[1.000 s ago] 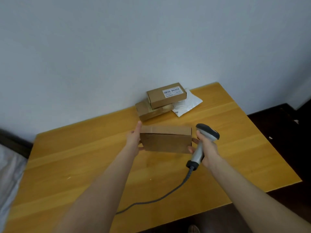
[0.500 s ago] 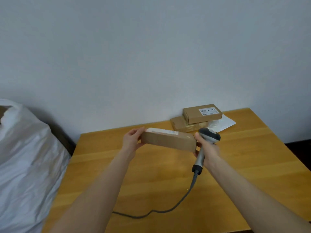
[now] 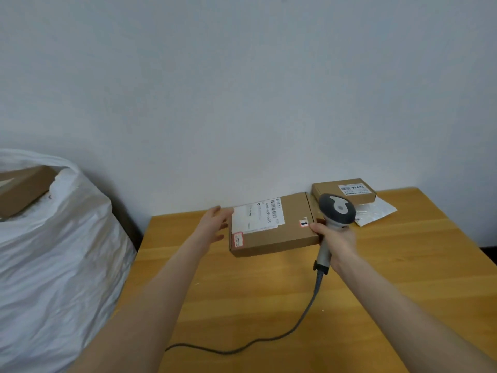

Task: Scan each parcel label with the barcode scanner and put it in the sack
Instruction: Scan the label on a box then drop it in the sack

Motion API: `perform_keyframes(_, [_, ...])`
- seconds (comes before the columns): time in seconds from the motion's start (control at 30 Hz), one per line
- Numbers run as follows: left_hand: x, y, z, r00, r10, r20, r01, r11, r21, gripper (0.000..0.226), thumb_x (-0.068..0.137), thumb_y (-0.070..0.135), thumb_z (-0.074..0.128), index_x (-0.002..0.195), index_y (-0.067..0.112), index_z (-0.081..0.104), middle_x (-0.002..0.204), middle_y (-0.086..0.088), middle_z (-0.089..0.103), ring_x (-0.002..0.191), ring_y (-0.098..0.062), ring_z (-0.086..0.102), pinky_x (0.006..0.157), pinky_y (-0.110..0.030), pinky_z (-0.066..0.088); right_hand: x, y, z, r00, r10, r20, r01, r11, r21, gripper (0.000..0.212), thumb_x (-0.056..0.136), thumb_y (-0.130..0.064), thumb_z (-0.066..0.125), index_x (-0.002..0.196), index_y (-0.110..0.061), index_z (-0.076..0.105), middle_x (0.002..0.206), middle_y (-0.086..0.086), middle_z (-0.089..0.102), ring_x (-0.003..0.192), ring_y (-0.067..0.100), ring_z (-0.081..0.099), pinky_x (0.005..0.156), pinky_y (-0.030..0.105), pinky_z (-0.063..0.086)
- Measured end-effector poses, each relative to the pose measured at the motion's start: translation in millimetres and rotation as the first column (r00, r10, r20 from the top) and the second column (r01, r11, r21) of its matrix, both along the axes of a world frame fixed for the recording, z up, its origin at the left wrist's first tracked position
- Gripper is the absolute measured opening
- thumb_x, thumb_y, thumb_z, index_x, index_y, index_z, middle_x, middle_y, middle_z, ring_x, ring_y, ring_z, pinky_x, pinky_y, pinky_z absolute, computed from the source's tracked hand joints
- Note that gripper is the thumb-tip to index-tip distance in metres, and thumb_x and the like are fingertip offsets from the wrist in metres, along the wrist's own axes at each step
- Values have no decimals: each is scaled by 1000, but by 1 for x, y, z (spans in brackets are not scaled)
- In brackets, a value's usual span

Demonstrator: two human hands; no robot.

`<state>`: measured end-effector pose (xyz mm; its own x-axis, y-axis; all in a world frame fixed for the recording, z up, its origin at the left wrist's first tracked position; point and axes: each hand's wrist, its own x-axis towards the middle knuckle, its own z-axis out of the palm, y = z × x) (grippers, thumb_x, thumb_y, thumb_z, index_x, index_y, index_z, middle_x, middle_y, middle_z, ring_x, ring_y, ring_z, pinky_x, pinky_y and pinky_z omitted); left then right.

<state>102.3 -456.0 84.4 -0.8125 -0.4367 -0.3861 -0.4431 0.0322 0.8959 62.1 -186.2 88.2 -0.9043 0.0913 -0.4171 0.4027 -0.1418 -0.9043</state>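
Parcel (image 3: 271,227) held up between both hands over the surface (image 3: 269,292), label (image 3: 258,218) facing up.
The left hand (image 3: 215,224) lies straight-fingered against the parcel's left end. The right hand (image 3: 338,238) is clamped round the barcode scanner (image 3: 337,210), a fingertip touching the parcel's near right corner. The white sack (image 3: 53,251) stands at left with a brown box (image 3: 21,192) in its mouth, and a small box (image 3: 343,191) sits far right by the wall.

Count in view: 3 cardboard boxes (image 3: 271,232) (image 3: 326,191) (image 3: 22,191), 1 plastic mailer (image 3: 375,213), 1 scanner (image 3: 337,211), 1 sack (image 3: 53,251), 1 table (image 3: 269,305), 2 hands (image 3: 215,224) (image 3: 337,239).
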Motion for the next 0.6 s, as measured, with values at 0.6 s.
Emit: perform_keyframes(0.6, [45,-7,-4,997,-44,59,32,983,183,40,89,9,66,126,6,51,109,-11,70,98,-26,68,81,-43,57,17,-14,11,972,232,-27,-234,966,-111,22,84,-20,74,98,-6,64,76,9,67,63,18,60,64,32,52])
